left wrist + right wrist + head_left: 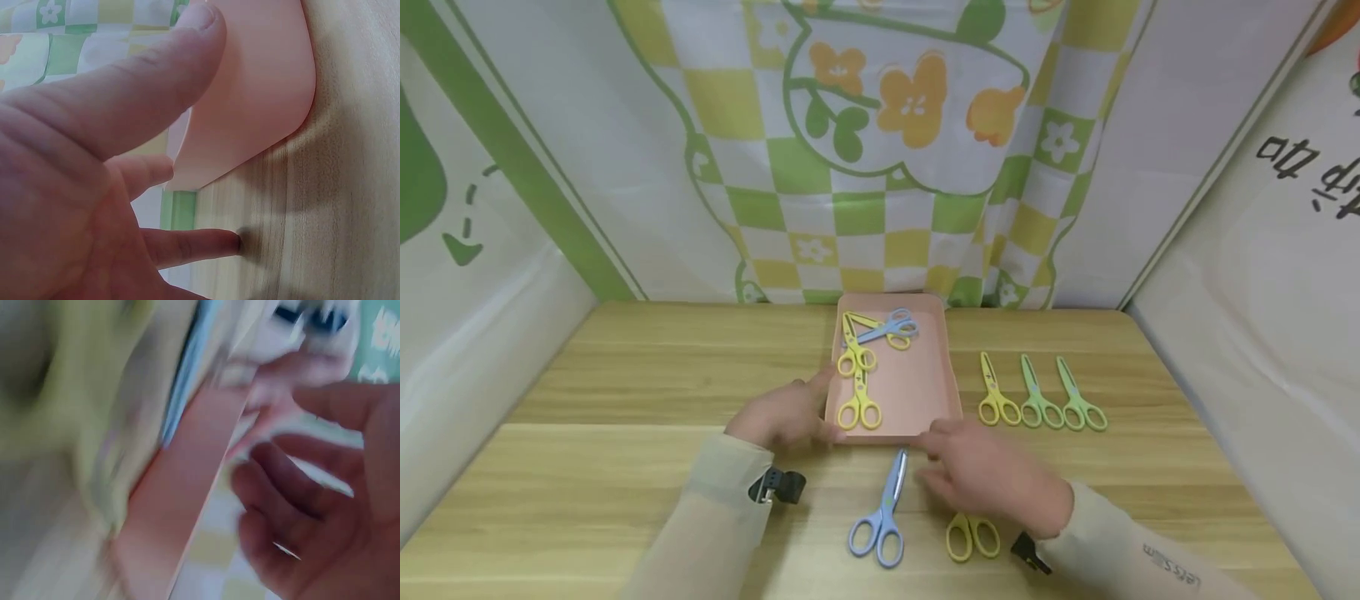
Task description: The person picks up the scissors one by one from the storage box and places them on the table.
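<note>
A shallow pink tray (917,383) holds blue scissors (872,335) and several yellow scissors (861,387). At its left side is my left hand (784,412), fingers spread and nearly straight, thumb against the tray's front left corner. My right hand (981,471) hovers by the front right corner, fingers loosely bent with nothing in them. Below that hand lie yellow scissors (967,525), their blades hidden by it in the head view. Another pair of blue scissors (890,496) lies between the hands, tip toward the tray. The right wrist view is blurred.
Right of the tray, yellow scissors (990,385) and two green scissors (1032,387) lie in a row on the wooden table (685,358). A checked, flowered curtain (865,200) hangs just behind the tray. White panels stand at both sides.
</note>
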`<state>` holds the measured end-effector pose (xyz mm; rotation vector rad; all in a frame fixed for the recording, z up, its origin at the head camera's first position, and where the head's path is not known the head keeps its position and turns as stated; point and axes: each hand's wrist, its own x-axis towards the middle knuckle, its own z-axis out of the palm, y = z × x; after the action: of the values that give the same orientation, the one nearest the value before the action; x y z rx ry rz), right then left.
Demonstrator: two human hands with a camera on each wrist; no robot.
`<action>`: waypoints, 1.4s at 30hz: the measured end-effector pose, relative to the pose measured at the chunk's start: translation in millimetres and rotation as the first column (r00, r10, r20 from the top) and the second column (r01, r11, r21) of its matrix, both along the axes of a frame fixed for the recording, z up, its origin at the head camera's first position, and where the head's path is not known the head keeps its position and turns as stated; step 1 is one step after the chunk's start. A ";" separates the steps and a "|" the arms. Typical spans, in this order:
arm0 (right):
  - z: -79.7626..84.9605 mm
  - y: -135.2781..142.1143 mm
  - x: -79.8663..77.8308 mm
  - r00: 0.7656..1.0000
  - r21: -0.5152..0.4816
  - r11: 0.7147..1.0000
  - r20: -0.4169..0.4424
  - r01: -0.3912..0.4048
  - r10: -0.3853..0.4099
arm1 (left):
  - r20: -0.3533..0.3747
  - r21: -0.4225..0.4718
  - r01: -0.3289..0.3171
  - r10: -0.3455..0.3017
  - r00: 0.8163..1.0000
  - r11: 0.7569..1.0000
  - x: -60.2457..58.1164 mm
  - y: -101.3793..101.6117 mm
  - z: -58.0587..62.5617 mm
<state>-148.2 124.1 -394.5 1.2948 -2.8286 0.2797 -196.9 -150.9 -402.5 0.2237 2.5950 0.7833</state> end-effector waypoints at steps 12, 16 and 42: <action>-25.9 -29.0 54.8 0.938 0.257 0.942 -0.214 -0.215 0.273 | -0.010 0.026 0.021 -0.021 1.000 0.999 -0.8 2.5 1.2; -25.3 -31.7 55.2 0.945 0.269 0.941 -0.195 -0.205 0.261 | -0.014 0.027 0.031 -0.030 0.999 0.999 -2.2 3.1 0.4; 8.0 15.7 -21.3 0.948 -0.092 0.958 -0.142 0.273 -0.284 | 0.015 -0.002 -0.008 0.008 1.000 1.000 0.6 3.1 3.2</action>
<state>-169.6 139.8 -386.5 0.8477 -2.7916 0.2568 -196.3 -147.8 -399.3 0.2058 2.5843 0.7821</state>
